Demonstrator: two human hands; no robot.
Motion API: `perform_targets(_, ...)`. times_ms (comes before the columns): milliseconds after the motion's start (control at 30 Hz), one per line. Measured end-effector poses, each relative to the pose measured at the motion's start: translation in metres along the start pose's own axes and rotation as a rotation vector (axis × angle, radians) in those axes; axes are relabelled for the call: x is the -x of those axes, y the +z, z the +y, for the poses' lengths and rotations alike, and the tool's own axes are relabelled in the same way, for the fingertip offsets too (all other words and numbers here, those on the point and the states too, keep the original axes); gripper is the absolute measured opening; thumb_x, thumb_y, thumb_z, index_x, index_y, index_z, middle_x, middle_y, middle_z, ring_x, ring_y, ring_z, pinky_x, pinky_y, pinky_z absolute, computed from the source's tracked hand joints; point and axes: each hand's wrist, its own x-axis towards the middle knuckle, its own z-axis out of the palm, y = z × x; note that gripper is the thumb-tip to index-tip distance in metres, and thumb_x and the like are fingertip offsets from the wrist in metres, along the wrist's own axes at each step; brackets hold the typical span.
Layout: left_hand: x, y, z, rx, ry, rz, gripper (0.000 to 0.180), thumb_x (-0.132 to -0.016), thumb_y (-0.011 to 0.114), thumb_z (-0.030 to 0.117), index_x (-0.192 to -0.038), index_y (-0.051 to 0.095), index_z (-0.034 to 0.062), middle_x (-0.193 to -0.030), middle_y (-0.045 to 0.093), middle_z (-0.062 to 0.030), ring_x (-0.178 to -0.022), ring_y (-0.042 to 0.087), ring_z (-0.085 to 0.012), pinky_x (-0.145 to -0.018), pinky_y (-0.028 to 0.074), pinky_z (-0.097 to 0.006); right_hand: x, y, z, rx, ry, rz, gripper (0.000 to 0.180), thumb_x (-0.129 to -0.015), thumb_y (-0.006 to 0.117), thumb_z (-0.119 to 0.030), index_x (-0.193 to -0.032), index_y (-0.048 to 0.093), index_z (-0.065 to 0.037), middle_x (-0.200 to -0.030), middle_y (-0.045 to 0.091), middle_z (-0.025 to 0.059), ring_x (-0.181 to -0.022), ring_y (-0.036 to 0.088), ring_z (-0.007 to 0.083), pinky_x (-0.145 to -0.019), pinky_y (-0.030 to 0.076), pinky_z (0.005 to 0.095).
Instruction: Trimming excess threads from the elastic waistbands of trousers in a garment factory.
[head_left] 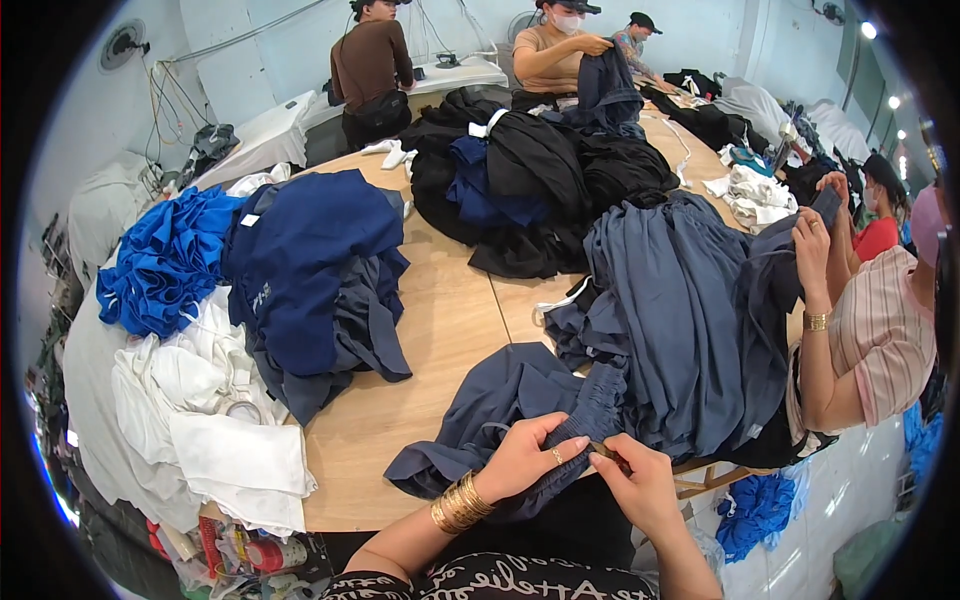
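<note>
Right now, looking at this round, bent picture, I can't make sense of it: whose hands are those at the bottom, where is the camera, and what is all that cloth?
The camera sits on a person's head and looks down, so its wide lens bends the edges. The two bare forearms coming up from the lower edge belong to that person. The left hand, with gold bangles and a ring, grips the gathered edge of a dark blue-grey garment. The right hand pinches the same edge beside it, holding something small that I cannot make out.

They work at a wooden table heaped with clothing: a bright blue pile, navy garments, white cloth, a black heap and a large grey-blue pile. Other people sit around the table; one at the right holds a phone.
</note>
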Motion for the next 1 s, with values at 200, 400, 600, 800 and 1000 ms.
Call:
perform_targets(200,-0.001,0.001,-0.004,0.014,0.015,0.019,0.021,-0.09,0.06,0.017,-0.098,0.058,-0.0023,-0.083,0.06,0.0024,-0.074,0.05,-0.0012,-0.066,0.045,-0.019,0.0,-0.001,0.009,-0.215,0.094,-0.081,0.013,-0.08,0.066,-0.009,-0.081,0.06,0.002,-0.061,0.053,0.0017,-0.055,0.046,0.0065,-0.052,0.038,0.0214)
perform_targets(400,0.0,0.0,0.0,0.046,-0.025,0.068,0.021,-0.089,0.06,0.016,-0.101,0.059,-0.0021,-0.086,0.062,0.0007,-0.075,0.053,-0.0018,-0.066,0.046,-0.019,0.0,-0.002,-0.002,-0.218,0.055,0.009,0.012,-0.078,0.067,-0.008,-0.084,0.06,0.0,-0.064,0.053,-0.0028,-0.056,0.044,0.0033,-0.052,0.034,0.0176)
perform_targets(600,0.003,0.0,0.002,0.076,-0.036,0.06,0.021,-0.089,0.06,0.015,-0.102,0.059,-0.0028,-0.086,0.062,0.0008,-0.075,0.053,-0.0019,-0.067,0.046,-0.019,0.002,-0.001,-0.001,-0.146,-0.019,0.16,0.018,-0.075,0.072,-0.007,-0.088,0.061,-0.002,-0.068,0.057,0.0011,-0.056,0.046,0.0043,-0.052,0.038,0.0191)
perform_targets(800,0.003,0.003,-0.002,0.067,-0.018,0.025,0.02,-0.089,0.06,0.014,-0.1,0.059,-0.0027,-0.085,0.061,0.0022,-0.074,0.052,-0.0014,-0.066,0.045,-0.019,0.005,0.003,0.003,-0.089,-0.048,0.199,0.014,-0.075,0.071,-0.005,-0.087,0.063,-0.003,-0.071,0.059,0.0023,-0.055,0.047,0.005,-0.05,0.038,0.0193)
perform_targets(1000,0.002,0.0,-0.004,0.043,-0.04,0.005,0.019,-0.089,0.06,0.014,-0.099,0.06,-0.0025,-0.086,0.061,0.0023,-0.075,0.052,-0.0013,-0.067,0.045,-0.019,0.002,0.01,0.005,-0.009,-0.172,0.231,0.018,-0.074,0.071,-0.003,-0.09,0.064,-0.004,-0.073,0.061,0.0062,-0.053,0.054,0.0115,-0.05,0.042,0.0225)
